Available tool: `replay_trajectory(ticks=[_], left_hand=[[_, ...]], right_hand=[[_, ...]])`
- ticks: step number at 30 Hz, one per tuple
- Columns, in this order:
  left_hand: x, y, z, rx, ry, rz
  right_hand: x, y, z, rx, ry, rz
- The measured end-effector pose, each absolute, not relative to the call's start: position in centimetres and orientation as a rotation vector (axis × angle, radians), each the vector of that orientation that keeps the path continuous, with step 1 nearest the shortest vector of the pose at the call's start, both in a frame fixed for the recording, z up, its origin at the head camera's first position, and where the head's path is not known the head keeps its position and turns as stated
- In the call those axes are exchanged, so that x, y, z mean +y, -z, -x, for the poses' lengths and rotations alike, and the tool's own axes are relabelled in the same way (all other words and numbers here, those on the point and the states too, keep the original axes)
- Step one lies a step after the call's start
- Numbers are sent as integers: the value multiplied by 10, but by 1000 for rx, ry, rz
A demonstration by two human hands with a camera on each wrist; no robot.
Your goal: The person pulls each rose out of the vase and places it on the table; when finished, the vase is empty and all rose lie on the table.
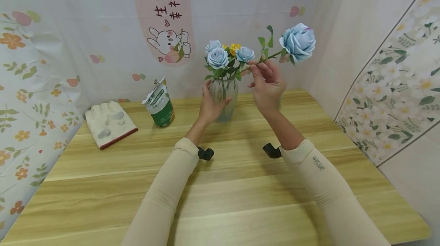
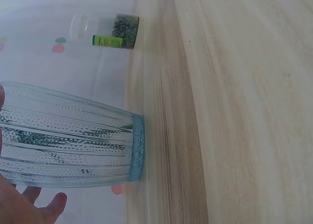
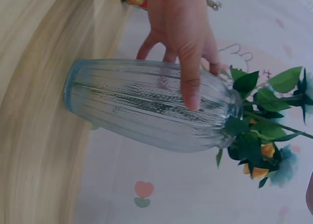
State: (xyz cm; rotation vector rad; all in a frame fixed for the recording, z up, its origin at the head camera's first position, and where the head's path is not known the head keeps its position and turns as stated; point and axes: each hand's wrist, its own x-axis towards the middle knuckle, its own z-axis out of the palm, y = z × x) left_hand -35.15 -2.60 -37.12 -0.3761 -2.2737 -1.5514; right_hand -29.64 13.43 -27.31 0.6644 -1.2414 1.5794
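Note:
A ribbed clear glass vase (image 1: 229, 97) stands upright toward the back of the table, with several pale blue roses (image 1: 217, 58) and yellow flowers (image 1: 235, 49) in it. My left hand (image 1: 209, 104) grips the vase's left side, its thumb across the front; the right wrist view shows this thumb (image 3: 190, 84) below the neck. To the right of the mouth, my right hand (image 1: 269, 87) pinches the green stem of a large blue rose (image 1: 298, 43). The bloom tilts up and right, while the stem's lower part slants down to the leaves at the vase mouth.
On the left lie white work gloves (image 1: 110, 122) with a red hem. A green and white pouch (image 1: 161, 104), clipped at the top, stands between them and the vase. A clear jar (image 2: 105, 31) with dark green contents appears in the left wrist view. Patterned cloth (image 1: 113, 28) hangs behind the table.

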Motion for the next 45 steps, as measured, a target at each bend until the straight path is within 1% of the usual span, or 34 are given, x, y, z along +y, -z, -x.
replay_trajectory(ticks=[11, 25, 29, 35, 45], left_hand=[[-29, 372, 352, -2296, 1552, 360], [-33, 371, 353, -2284, 1560, 345], [-31, 371, 353, -2303, 1529, 350], [-28, 371, 351, -2328, 1502, 370], [-26, 369, 351, -2326, 1500, 367]], right_hand=[[146, 270, 277, -1229, -1567, -757], [181, 289, 256, -1372, -1617, -894], [196, 295, 246, -1505, -1658, -839], [221, 302, 230, -1760, -1775, -638], [262, 314, 220, -2220, -1896, -488]])
